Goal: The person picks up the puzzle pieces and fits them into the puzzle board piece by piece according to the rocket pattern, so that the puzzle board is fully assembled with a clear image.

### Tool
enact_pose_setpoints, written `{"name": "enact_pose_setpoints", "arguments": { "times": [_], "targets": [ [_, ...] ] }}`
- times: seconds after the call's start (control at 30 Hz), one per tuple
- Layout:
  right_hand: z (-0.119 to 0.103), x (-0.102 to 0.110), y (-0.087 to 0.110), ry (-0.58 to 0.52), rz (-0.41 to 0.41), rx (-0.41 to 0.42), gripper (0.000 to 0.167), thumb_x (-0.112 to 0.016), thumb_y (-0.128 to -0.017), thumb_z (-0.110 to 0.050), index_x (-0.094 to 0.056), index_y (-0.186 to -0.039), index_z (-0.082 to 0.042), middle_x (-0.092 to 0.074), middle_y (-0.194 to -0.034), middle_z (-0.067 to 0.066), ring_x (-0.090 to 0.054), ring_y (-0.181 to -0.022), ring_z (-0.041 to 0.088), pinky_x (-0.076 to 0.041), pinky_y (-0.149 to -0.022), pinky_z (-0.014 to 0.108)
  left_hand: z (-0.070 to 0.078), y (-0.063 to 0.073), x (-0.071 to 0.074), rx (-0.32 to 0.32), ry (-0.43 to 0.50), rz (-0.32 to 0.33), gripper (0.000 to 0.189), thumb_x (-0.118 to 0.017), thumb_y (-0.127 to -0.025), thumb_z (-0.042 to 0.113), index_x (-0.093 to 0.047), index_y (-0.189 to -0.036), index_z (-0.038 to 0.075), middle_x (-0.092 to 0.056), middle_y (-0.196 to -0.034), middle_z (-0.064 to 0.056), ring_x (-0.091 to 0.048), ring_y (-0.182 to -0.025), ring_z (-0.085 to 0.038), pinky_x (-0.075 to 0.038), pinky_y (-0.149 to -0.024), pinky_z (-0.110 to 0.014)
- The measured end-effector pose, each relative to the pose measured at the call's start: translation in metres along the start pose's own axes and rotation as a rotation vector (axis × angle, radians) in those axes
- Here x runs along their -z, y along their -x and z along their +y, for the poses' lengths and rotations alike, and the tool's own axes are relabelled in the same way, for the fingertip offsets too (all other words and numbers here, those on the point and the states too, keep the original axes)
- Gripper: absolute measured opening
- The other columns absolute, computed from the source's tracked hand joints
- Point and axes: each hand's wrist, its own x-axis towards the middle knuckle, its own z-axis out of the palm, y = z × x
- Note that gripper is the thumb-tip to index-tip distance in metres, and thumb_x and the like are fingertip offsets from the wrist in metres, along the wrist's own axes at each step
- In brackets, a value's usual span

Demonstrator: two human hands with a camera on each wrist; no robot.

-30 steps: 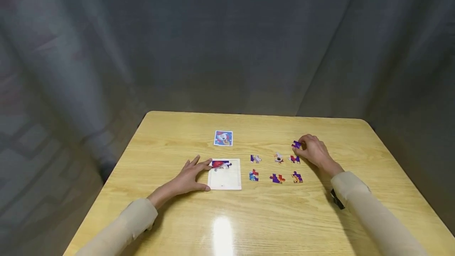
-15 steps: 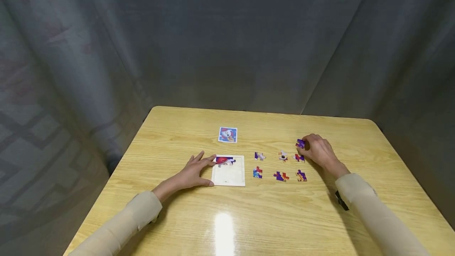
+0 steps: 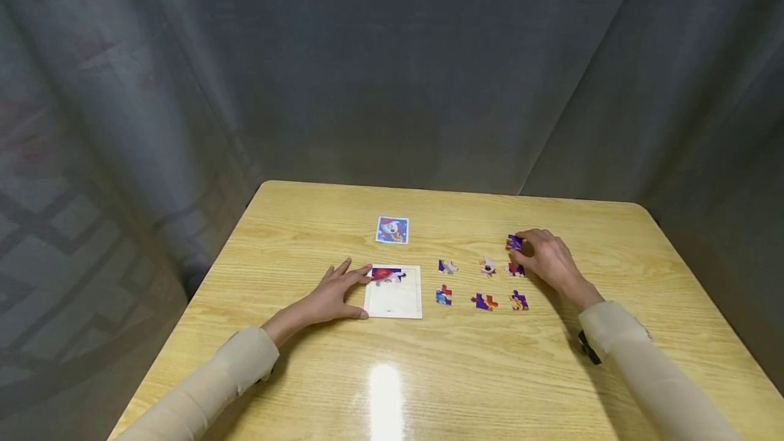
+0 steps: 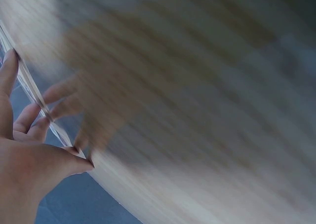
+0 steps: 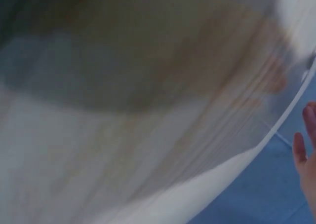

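Observation:
In the head view my left hand [image 3: 327,299] lies spread along the left side of a white square puzzle tray [image 3: 395,301], thumb at the near corner and index finger at the far one. Its fingertips meet the tray's edge in the left wrist view, where the hand [image 4: 29,160] shows up close. Joined pieces [image 3: 387,275] in purple, red and white fill the tray's far left part. My right hand [image 3: 547,260] pinches a purple puzzle piece [image 3: 514,242] between thumb and index finger. Just nearer lies a red and purple piece [image 3: 515,269], partly under the thumb.
Several loose pieces lie between tray and right hand, among them a white one [image 3: 487,266], a blue and red one [image 3: 444,295] and a purple and orange one [image 3: 519,301]. A picture card [image 3: 392,230] lies beyond the tray on the wooden table [image 3: 318,380].
The head view has shifted a little. The purple piece in my right hand has moved slightly left and away from me in the last half second. My left hand stays at the tray.

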Motion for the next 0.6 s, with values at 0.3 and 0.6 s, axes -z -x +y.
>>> {"name": "enact_pose_setpoints", "arguments": {
  "times": [0.3,0.6],
  "targets": [
    [-0.031,-0.006,-0.005,-0.200,0.040,-0.011,0.031,-0.074,-0.085,-0.019,-0.068,-0.110,-0.002,-0.066,-0.109,0.016,-0.059,-0.099,0.035,-0.050,-0.077,0.054,0.002,0.001,0.002,-0.003,0.004,-0.002,0.066,-0.078,-0.078,0.042,-0.056,-0.132,0.013,-0.031,-0.156,-0.004,-0.006,-0.145,-0.040,0.001,-0.114,-0.062],
    [-0.066,-0.011,-0.006,-0.267,0.072,0.058,0.029,-0.075,-0.083,-0.018,-0.071,-0.108,-0.004,-0.067,-0.112,0.013,-0.058,-0.105,0.032,-0.049,-0.086,0.052,0.006,-0.001,0.003,-0.010,-0.012,-0.010,0.066,-0.078,-0.078,0.041,-0.054,-0.134,0.013,-0.031,-0.156,-0.005,-0.006,-0.145,-0.040,0.000,-0.114,-0.062]
  ]
}}
